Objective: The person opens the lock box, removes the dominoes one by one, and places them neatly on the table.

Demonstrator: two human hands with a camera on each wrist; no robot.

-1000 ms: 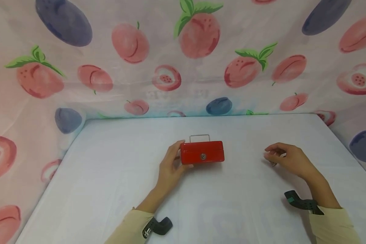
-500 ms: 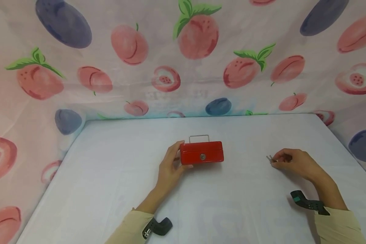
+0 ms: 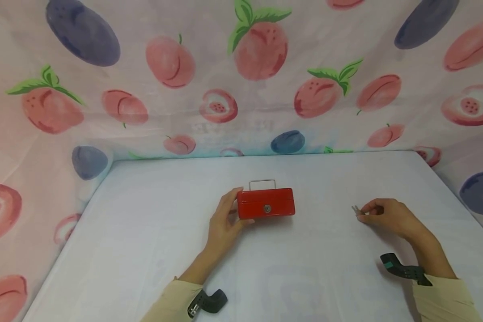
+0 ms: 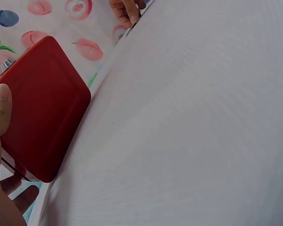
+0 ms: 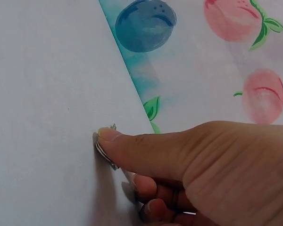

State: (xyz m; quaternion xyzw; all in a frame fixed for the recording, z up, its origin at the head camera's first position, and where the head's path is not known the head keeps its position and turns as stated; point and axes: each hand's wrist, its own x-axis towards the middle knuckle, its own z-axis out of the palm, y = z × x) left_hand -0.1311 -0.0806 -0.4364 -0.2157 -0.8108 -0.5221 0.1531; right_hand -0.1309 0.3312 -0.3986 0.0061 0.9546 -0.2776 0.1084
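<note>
left hand (image 3: 222, 226) on red box (image 3: 265, 203), right hand (image 3: 392, 218) pinching small metal keys (image 3: 356, 211)

nearest: left sleeve (image 3: 173, 300) and right sleeve (image 3: 446, 300), both pale tan, at the lower edge of the head view. a dark mount is worn at each wrist: left mount (image 3: 214, 301), right mount (image 3: 394, 267).

left hand: fingers spread wide in a c-shape, gripping the left end of the box; thumb (image 4: 2, 109) at the lower front edge, a fingertip at the upper left corner.

right hand: well apart from the box, low over the bench (image 3: 145, 232), to the box's right. thumb and forefinger closed together on the keys, remaining fingers curled in. the keys project past the fingertips toward the box; count not certain, as the thumb covers most of them in the right wrist view.

box: near mid-bench, lid down, lock (image 3: 267, 208) facing the person, thin wire handle (image 3: 262, 180) standing up at the back. shadow below it; cannot tell whether its base touches the bench.

farthest: white bench surface ends at a backdrop (image 3: 133, 27) of pale cloth printed with pink peaches, green leaves and blue-purple fruit.
</note>
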